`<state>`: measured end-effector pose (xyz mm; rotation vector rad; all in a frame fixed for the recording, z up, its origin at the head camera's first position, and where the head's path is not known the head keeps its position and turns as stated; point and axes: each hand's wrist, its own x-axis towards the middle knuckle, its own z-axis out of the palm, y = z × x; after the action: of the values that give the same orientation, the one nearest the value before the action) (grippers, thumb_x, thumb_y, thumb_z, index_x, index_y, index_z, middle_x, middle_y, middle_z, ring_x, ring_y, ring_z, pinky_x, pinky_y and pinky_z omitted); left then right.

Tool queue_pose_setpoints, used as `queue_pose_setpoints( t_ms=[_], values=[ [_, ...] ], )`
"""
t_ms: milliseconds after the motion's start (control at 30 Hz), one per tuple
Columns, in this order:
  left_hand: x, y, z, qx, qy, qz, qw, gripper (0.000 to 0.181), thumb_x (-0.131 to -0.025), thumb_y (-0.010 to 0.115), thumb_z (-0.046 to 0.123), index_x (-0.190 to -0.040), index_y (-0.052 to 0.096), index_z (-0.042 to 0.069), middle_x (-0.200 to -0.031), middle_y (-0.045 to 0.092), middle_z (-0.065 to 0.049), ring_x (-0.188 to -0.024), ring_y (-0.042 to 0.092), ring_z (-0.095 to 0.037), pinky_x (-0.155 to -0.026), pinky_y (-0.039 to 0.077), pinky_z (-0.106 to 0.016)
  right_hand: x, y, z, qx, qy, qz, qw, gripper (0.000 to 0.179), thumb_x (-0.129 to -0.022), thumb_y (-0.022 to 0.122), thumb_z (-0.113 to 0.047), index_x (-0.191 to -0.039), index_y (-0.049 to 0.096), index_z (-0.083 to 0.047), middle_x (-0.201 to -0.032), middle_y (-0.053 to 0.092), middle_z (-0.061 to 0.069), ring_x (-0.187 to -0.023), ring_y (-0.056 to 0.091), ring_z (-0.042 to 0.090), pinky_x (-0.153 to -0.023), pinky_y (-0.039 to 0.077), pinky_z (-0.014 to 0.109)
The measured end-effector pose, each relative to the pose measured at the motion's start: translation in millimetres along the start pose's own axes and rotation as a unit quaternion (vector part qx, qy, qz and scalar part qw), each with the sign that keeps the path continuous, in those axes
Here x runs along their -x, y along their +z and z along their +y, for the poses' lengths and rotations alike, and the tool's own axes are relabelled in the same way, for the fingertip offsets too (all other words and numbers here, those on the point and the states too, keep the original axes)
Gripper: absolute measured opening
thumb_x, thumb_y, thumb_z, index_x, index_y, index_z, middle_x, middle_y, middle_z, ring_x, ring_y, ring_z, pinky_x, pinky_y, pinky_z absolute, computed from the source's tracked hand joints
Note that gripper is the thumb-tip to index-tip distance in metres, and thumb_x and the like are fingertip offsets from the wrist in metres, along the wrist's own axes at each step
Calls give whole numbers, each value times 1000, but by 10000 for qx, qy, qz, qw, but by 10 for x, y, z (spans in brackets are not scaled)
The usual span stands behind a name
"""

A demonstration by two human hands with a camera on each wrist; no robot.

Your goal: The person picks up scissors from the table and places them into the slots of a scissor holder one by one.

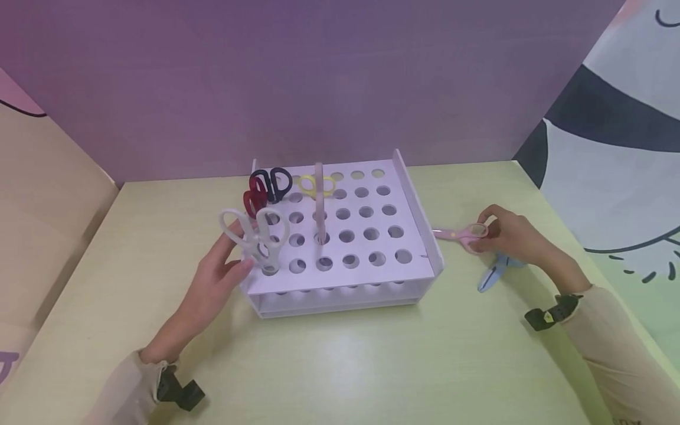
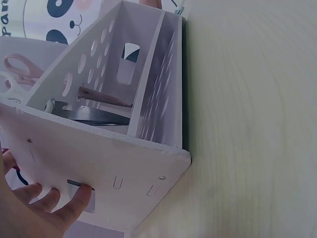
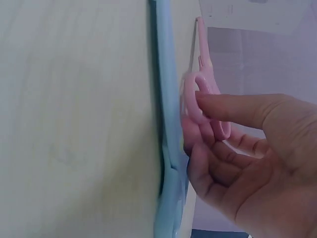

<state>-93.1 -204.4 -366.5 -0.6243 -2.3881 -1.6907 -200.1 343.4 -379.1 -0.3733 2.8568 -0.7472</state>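
My right hand (image 1: 512, 236) pinches the handle of a pair of pink scissors (image 1: 467, 235) between thumb and fingers. The blades point left, toward a white rack (image 1: 419, 271) with rows of round holes. Partly under that hand, a pair of light blue scissors (image 1: 493, 276) lies on the table; their long edge (image 3: 168, 94) runs beside the fingers in the right wrist view. At the rack's left side panel, my left hand (image 1: 215, 289) rests its fingertips around a small cutout (image 2: 89, 201). White scissors (image 1: 259, 239) stand in the front left hole, overlapping that hand's fingers.
Red scissors (image 1: 256, 198), black scissors (image 1: 272, 184) and yellow scissors (image 1: 307, 185) stand at the rack's back left. A pale pink pair (image 1: 320, 203) is upright nearer the middle, seen edge-on. Behind the table (image 1: 340, 360) rises a purple wall (image 1: 319, 88); a patterned panel (image 1: 611, 195) borders the right.
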Motion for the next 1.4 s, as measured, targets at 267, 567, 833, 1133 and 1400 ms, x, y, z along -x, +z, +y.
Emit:
queue_pose_setpoints(
  t_ms=[267, 567, 833, 1133, 1400],
  values=[
    [11, -8, -18, 40, -19, -5, 10000, 64, -99, 55, 6, -157, 30, 18, -160, 32, -2, -148, 26, -22, -99, 47, -20, 22, 24, -20, -632, 1, 286, 9976, 54, -87, 79, -28, -123, 48, -3, -98, 71, 16, -78, 65, 20, -66, 48, 25],
    [-3, 6, -4, 187, 45, 19, 9998, 65, -98, 54, 3, -157, 31, 18, -160, 32, 0, -147, 27, -21, -98, 48, -19, 47, -15, -128, -1597, -80, 933, 9827, 45, -92, 71, -11, -131, 50, -7, -98, 71, 20, -69, 70, 22, -62, 60, 34],
    [-7, 13, 0, 115, -28, 25, 9999, 64, -99, 54, 5, -157, 31, 18, -160, 32, -1, -148, 26, -21, -99, 47, -19, 152, -88, -263, -1890, -286, 1399, 9715, 45, -90, 73, -7, -130, 54, -7, -92, 72, 16, -69, 73, 18, -64, 60, 30],
    [-2, 13, -10, 87, -16, 32, 10000, 64, -99, 53, 5, -157, 31, 19, -160, 33, -2, -148, 26, -22, -98, 47, -18, 269, -176, -442, -1679, -693, 1934, 9642, 45, -89, 72, -2, -131, 56, -5, -86, 72, 7, -66, 72, 11, -64, 57, 18],
    [-7, 3, -15, 121, -41, -17, 9999, 63, -99, 54, 6, -157, 30, 19, -160, 32, 0, -146, 29, -22, -99, 48, -21, 308, -262, -582, -1810, -1135, 2248, 9507, 48, -85, 71, 8, -130, 56, 2, -84, 72, -5, -66, 72, 7, -61, 57, 20]
  ],
)
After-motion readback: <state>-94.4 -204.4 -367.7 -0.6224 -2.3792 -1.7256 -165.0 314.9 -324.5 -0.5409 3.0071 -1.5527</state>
